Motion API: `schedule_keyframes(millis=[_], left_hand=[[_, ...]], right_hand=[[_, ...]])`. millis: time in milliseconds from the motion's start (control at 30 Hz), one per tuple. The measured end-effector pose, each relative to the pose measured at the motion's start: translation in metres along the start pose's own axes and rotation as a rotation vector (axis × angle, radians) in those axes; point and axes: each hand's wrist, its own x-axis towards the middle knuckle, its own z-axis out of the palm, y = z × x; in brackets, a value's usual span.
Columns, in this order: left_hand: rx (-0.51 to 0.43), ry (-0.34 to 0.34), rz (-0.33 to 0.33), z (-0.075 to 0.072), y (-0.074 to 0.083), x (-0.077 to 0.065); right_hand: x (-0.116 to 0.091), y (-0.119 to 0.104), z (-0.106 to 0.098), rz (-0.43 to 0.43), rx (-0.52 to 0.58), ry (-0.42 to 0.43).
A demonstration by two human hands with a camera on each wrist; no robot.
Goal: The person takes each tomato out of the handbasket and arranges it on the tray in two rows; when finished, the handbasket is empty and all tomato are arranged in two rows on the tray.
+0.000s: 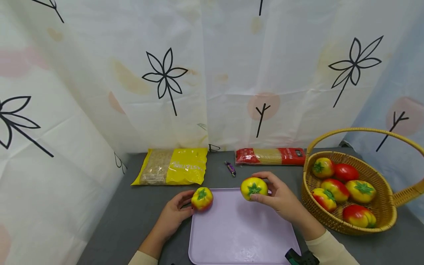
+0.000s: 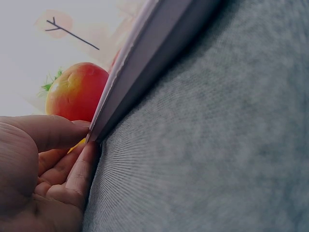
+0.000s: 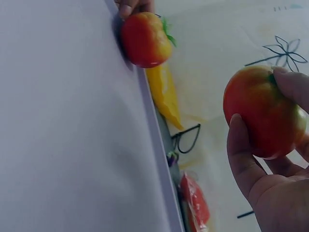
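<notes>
My right hand [image 1: 279, 197] holds a yellow-and-red tomato [image 1: 253, 188] above the back part of a pale purple tray [image 1: 245, 235]. In the right wrist view, its thumb and fingers curl round that tomato [image 3: 263, 113]. A second tomato [image 1: 202, 199] with a green leafy top sits at the tray's back left corner. Beside it is my left hand [image 1: 173, 213]. The left wrist view has the left thumb and fingers [image 2: 77, 169] pinching the tray's edge [image 2: 116, 96], close to the tomato [image 2: 79, 92].
A wicker basket [image 1: 306, 180] with a tall handle stands at the right, with several red and yellow tomatoes inside. Along the back lie a yellow bag [image 1: 185, 167], a small purple wrapped candy [image 1: 230, 168] and a red noodle packet [image 1: 269, 156]. A patterned curtain [image 1: 225, 73] hangs behind.
</notes>
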Motion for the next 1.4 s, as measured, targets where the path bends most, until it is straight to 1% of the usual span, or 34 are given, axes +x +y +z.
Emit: schedule_keyframes(millis=[233,433,533,667,833,933,1100,1233,1400], left_hand=[[-0.006,-0.006,0.01,0.0,-0.001,0.001],[-0.008,-0.011,0.011,0.001,0.002,0.001],[-0.006,-0.013,0.011,0.001,0.002,0.001],[-0.008,-0.016,0.016,0.001,0.002,0.001],[-0.01,-0.02,0.016,0.001,0.001,0.001],[-0.009,-0.019,0.018,0.001,0.001,0.001],[-0.01,-0.024,0.03,0.001,0.001,0.0],[-0.008,-0.031,0.047,0.001,0.0,-0.001],[-0.01,-0.029,0.039,0.0,-0.001,0.0]], right_hand=[[0.018,0.004,0.019,0.053,-0.084,-0.019],[0.034,0.011,0.032,0.09,-0.078,-0.062],[0.039,0.016,0.039,0.1,-0.101,-0.091],[0.044,0.023,0.048,0.124,-0.171,-0.107],[0.047,0.033,0.059,0.111,-0.281,-0.112],[0.048,0.037,0.064,0.096,-0.292,-0.119],[0.049,0.039,0.07,0.086,-0.274,-0.122],[0.049,0.039,0.071,0.085,-0.265,-0.113],[0.048,0.037,0.071,0.092,-0.264,-0.115]])
